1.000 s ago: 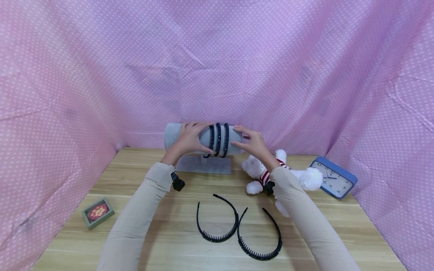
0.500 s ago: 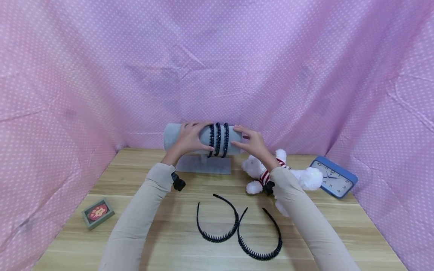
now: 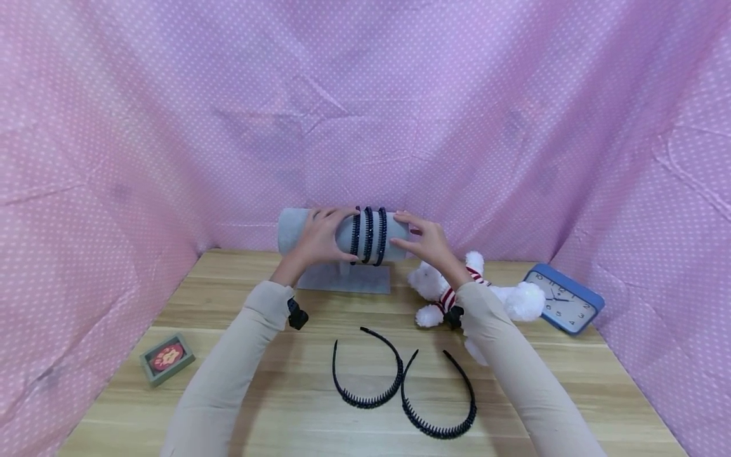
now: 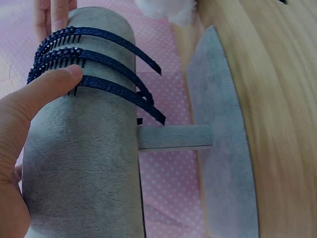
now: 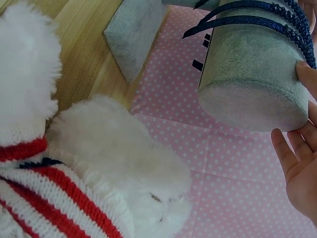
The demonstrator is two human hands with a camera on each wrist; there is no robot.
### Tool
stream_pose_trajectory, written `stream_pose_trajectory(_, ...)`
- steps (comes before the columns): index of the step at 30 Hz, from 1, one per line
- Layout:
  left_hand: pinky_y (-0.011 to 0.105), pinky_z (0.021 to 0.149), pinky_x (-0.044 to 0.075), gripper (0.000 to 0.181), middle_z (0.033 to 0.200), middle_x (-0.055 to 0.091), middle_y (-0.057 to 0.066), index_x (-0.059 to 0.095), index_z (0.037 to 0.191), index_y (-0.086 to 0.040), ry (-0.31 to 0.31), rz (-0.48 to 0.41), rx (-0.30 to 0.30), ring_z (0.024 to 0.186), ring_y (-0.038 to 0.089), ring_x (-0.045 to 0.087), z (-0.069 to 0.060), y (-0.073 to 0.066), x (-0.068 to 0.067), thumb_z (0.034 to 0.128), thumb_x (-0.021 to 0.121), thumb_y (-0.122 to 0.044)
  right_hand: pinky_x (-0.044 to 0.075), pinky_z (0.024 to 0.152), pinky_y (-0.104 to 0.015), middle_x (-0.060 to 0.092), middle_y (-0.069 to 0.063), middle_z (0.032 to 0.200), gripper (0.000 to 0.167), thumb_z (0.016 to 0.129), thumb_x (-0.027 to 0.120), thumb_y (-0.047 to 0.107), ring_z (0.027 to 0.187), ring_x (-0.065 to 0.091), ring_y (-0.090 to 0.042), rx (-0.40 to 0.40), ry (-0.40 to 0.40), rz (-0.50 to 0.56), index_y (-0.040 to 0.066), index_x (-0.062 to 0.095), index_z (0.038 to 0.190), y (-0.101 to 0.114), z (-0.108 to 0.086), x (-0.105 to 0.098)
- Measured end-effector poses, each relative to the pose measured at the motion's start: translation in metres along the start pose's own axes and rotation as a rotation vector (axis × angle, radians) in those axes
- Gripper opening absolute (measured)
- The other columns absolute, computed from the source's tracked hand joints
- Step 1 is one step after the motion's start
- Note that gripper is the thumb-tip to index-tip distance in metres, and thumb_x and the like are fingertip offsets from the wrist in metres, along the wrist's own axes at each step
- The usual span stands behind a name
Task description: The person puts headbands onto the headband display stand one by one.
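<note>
Headbands (image 3: 368,235), three, side by side around grey display stand (image 3: 344,235); leftmost headband (image 3: 355,235) gripped between left hand's (image 3: 320,241) thumb and fingers; right hand (image 3: 426,241) clasping stand's near-side end. Advisable: even pressure, band kept square.

Here's the head view, looking forward and down from above the near edge of the table (image 3: 219,285), facing the far edge and the curtain (image 3: 365,127), wide enough to catch the far-left corner. In close goes the left wrist camera (image 3: 297,315), just beside the roll (image 4: 84,148), looking along it toward the table's right side, wood filling the picture's right. The right wrist camera (image 3: 454,317) faces the roll's right end, toy (image 5: 124,153) large and near. Both wrist views share the roll, bands (image 4: 116,91) and far edge!
</note>
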State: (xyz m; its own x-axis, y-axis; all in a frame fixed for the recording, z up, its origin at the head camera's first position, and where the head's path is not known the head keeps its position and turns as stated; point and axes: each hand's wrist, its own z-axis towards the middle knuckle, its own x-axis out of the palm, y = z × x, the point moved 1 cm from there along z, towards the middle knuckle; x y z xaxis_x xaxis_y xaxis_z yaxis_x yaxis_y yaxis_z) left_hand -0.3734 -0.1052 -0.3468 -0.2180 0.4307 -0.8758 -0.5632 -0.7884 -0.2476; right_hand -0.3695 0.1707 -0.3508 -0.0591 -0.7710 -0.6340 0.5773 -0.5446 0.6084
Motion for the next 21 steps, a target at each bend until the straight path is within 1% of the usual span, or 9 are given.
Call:
stream_pose_trajectory(7,0.054,0.122,0.023,0.103,0.153,0.052,0.002,0.045,0.151,-0.023,-0.03,0.021,0.019,0.142,0.031,0.042,-0.004,-0.002,0.002,0.0654,0.094,-0.051,0.054,0.105,-0.043,0.056,-0.011,0.15,0.052,0.088,0.081,0.015,0.136,0.056,-0.031,-0.005,0.006,0.01,0.006,0.065,0.137,-0.001,0.0,0.0)
stream_pose_trajectory(15,0.052,0.123,0.023,0.102,0.154,0.052,0.003,0.043,0.153,-0.023,-0.05,0.049,0.022,0.142,0.029,0.043,-0.007,-0.004,0.003,0.0683,0.092,-0.052,0.053,0.106,-0.044,0.055,-0.012,0.15,0.052,0.088,0.081,0.013,0.136,0.055,-0.033,0.01,0.011,0.024,0.006,0.064,0.136,0.0,0.001,-0.001)
stream_pose_trajectory(21,0.055,0.121,0.025,0.102,0.156,0.048,0.008,0.044,0.154,-0.02,-0.075,0.073,0.064,0.143,0.031,0.042,-0.012,-0.005,0.002,0.069,0.092,-0.05,0.052,0.108,-0.042,0.054,-0.011,0.151,0.051,0.089,0.08,0.015,0.138,0.054,-0.031,0.024,0.018,0.026,0.006,0.064,0.137,0.002,0.0,-0.001)
